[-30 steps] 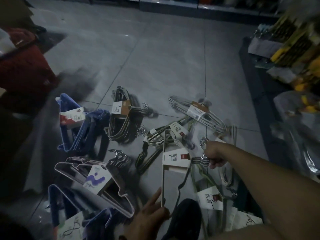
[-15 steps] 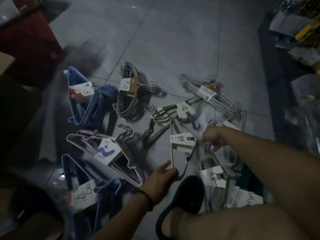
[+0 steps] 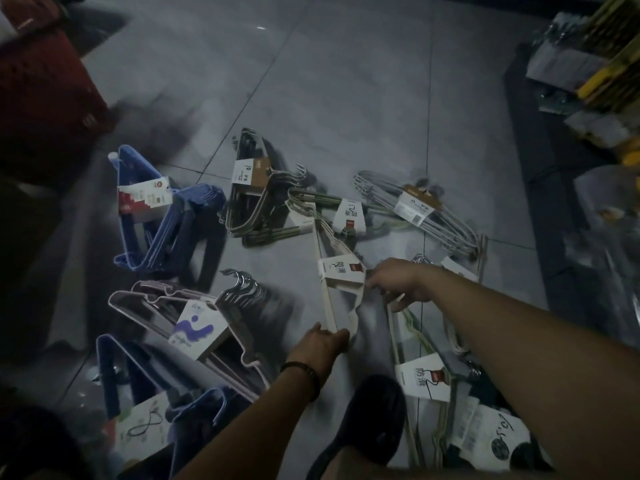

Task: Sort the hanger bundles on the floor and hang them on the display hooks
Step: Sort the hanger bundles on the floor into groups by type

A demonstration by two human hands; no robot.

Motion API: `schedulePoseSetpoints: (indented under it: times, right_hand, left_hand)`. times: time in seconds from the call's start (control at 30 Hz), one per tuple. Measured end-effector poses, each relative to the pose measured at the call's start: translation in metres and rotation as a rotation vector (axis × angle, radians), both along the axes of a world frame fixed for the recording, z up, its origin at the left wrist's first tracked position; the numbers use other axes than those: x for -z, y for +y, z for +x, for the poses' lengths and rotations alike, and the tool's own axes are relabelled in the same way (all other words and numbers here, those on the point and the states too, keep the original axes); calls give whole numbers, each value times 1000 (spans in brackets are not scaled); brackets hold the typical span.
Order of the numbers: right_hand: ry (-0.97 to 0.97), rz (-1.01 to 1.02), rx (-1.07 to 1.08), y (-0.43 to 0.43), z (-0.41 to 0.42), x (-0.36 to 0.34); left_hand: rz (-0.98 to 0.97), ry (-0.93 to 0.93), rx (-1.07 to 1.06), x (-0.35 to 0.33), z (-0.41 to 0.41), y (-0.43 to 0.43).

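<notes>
Fingers (image 3: 338,336) of the left hand (image 3: 320,346) are being curled round the lower corner of the cream hanger bundle (image 3: 337,306), which is being held low over the middle of the tiled floor (image 3: 346,98). Its labelled top is being pinched, as far as the dim light allows, by the bent fingers of the right hand (image 3: 398,282). A blue bundle (image 3: 156,233), pink bundle (image 3: 197,327) and grey bundle (image 3: 433,220) are being seen lying around it.
</notes>
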State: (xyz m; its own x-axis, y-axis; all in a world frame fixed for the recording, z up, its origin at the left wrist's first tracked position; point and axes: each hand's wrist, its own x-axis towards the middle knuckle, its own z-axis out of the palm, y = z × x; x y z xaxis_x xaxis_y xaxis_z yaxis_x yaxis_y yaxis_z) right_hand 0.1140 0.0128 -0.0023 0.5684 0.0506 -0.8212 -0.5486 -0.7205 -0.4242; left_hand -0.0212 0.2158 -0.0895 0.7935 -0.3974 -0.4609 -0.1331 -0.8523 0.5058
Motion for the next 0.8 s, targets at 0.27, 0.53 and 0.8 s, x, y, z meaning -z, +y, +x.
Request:
schedulePoseSetpoints:
  times: [0.27,0.53,0.8]
  right_hand:
    - [-130,-100,70,-67,27,11]
    - [-307,-586,157,-158,-8,123]
    - [-366,-896,198,-158,-65,210]
  left_hand:
    - [288,145,-44,70,12,18]
    - [318,75,-10,88,36,-18]
    - [309,113,92,107,53,-28]
